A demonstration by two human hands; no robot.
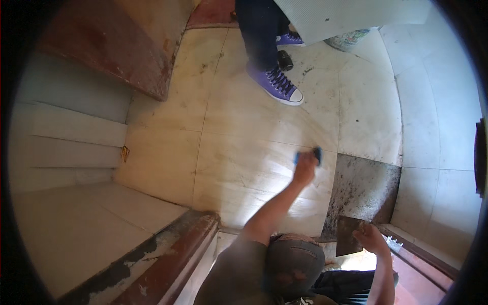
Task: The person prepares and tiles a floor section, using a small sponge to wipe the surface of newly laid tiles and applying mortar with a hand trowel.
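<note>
My left hand [306,168] is closed around a small blue and dark scrubbing pad [317,154], pressed to the cream floor tiles [239,162]. Motion slightly blurs the hand and pad, so the pad's exact kind is unclear. Wet-looking smears shine on the tiles around it. My right hand [372,239] grips a thin, flat brown square piece [349,235] by its right side, low on the right. Beyond this piece lies a grey, mottled floor patch [363,188], darker than the tiles. My bent knee [295,262] sits between my arms.
Another person's purple shoe [277,85] stands ahead, near a black round object [285,60]. A pale ribbed panel [351,18] overhangs the far right, partly hiding a bucket [348,40]. A red-brown wooden edge [162,81] juts in at left; a worn door frame [178,259] is nearer.
</note>
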